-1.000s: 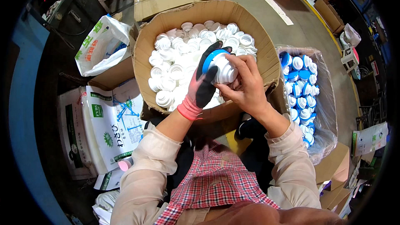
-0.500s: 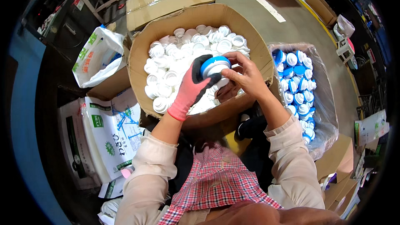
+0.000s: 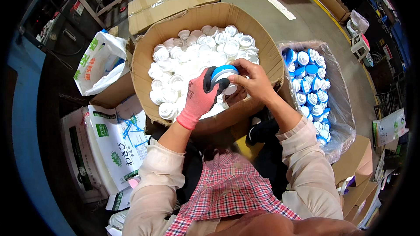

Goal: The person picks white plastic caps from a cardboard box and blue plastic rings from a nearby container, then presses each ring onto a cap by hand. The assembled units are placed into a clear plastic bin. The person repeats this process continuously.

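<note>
Over the near edge of a brown cardboard box [image 3: 144, 61] of white caps, the pink-gloved left hand [image 3: 199, 98] grips a round blue-and-white plastic cap [image 3: 223, 76]; the bare right hand [image 3: 251, 81], fingers curled, pinches its right side.

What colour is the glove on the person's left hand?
The glove is pink with black fingertips, gripping a white cap with a blue ring. The head view shows it best.

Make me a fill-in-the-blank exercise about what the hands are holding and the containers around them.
1. The left hand wears a pink and black ____.
2. Both hands hold a white jar topped with a ____ cap.
3. The cardboard box under the hands holds many ____ jars.
4. The clear plastic bag lies on the person's ____ side.

Missing words: glove; blue; white; right
</note>
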Available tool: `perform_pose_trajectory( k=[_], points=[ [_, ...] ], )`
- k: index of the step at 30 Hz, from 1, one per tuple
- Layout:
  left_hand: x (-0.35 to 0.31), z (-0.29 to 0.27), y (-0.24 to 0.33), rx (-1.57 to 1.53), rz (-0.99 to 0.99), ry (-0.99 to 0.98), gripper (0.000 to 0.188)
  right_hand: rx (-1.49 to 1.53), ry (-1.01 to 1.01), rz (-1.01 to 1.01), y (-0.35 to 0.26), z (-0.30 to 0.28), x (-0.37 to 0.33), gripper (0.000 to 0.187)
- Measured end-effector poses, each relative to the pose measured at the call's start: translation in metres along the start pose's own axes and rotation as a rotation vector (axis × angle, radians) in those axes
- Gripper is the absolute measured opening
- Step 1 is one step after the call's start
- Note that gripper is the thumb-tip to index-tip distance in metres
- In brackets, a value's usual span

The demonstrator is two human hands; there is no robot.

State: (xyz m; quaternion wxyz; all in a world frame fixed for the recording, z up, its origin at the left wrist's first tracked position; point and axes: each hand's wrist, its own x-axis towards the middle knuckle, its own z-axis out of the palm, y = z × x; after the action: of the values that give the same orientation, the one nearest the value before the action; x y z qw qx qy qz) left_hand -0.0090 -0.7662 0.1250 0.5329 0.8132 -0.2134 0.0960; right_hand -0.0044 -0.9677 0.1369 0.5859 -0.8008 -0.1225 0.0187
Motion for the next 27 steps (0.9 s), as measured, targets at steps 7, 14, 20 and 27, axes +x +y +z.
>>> perform_pose_trajectory(
  k=[7, 14, 20, 27],
  points=[
    [0.000, 0.007, -0.008, -0.160, -0.066, 0.031, 0.037, 0.322, -0.044, 0.057, 0.009, 0.001, 0.006, 0.031],
    [0.007, 0.026, -0.020, -0.591, -0.277, -0.057, 0.040, -0.097, 0.379, -0.093, 0.024, 0.019, 0.026, 0.043],
    [0.001, 0.024, -0.015, -0.097, -0.074, -0.052, 0.042, -0.043, 0.441, -0.175, 0.025, 0.029, 0.025, 0.046],
    [-0.005, 0.034, -0.011, 0.174, 0.050, -0.011, 0.042, -0.160, 0.431, -0.032, 0.021, 0.033, 0.034, 0.055]
  ],
)
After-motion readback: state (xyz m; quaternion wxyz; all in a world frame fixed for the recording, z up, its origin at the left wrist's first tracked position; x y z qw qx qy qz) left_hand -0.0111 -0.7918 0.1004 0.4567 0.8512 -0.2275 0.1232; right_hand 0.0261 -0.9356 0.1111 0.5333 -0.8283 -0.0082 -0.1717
